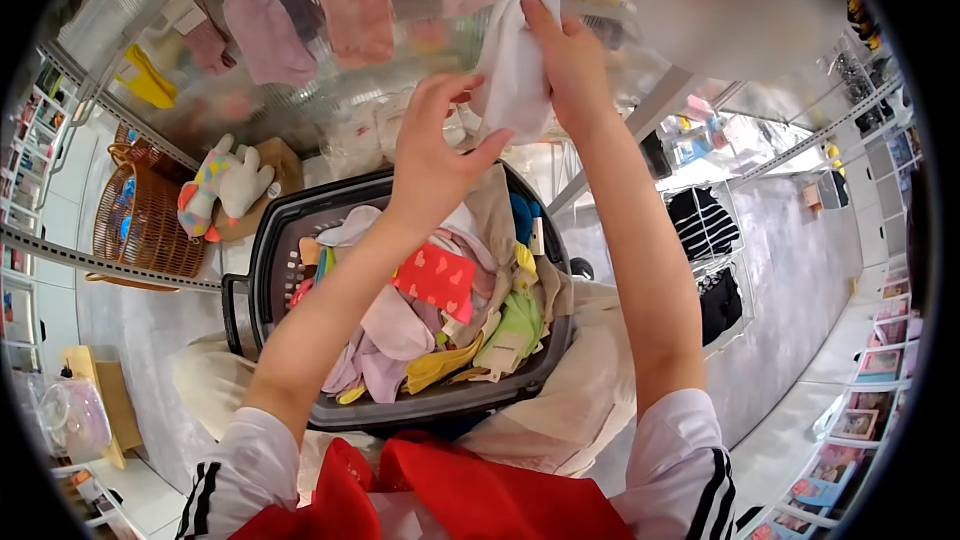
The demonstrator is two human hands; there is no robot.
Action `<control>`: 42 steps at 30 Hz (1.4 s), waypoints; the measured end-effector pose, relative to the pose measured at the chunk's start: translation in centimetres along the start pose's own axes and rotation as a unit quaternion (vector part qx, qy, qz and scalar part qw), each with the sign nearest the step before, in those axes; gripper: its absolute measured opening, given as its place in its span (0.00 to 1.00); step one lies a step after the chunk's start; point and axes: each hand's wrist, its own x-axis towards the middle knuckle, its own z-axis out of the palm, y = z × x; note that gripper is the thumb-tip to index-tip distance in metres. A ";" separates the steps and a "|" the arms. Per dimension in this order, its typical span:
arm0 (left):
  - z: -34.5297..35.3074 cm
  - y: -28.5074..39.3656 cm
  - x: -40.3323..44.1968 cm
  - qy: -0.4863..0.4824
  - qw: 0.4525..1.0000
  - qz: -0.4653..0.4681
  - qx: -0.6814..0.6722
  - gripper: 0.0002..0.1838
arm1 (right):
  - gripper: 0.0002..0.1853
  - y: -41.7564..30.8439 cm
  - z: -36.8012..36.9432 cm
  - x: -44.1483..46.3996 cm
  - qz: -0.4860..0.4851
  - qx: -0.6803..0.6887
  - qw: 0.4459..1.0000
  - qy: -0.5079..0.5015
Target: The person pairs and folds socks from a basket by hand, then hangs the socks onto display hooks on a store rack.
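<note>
One white sock-shaped cloth (515, 70): soft knit or similar fabric, long and limp, rounded at the top, smooth with shallow folds, plain on the visible side; held up beyond the far rim of the laundry basket, in front of the display panel. One right hand (575, 62): thumb and fingers pressed together, pinching the white cloth along its upper right edge. One left hand (440, 150): fingers curved and spread apart from the thumb, at the cloth's lower left edge (contact there cannot be told). One laundry basket (262, 250): dark grey plastic, rounded oblong, thick rim, perforated wall, side handle; placed below the forearms. Contents, heaped and crumpled: a red cloth with pale hearts (435, 280), lying flat-faced on the pile; a light green sock (512, 328); a yellow cloth (440, 365); lilac socks (380, 370), soft and overlapping. One display panel (330, 110): translucent, ribbed. Hung before it: peach-pink socks (357, 15), a lilac-pink sock (268, 35), rounded at toe and heel, and a bright yellow sock (148, 78). To the left: one wicker basket (150, 240), brown, woven, round-sided; one plush toy (235, 185), white with a spotted part, against a cardboard box (280, 165).
</note>
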 end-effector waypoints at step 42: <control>-28.7 -11.6 -8.0 -0.094 0.748 -0.251 0.607 0.10 | 0.23 5.9 1.7 11.6 -0.074 -0.332 0.925 0.168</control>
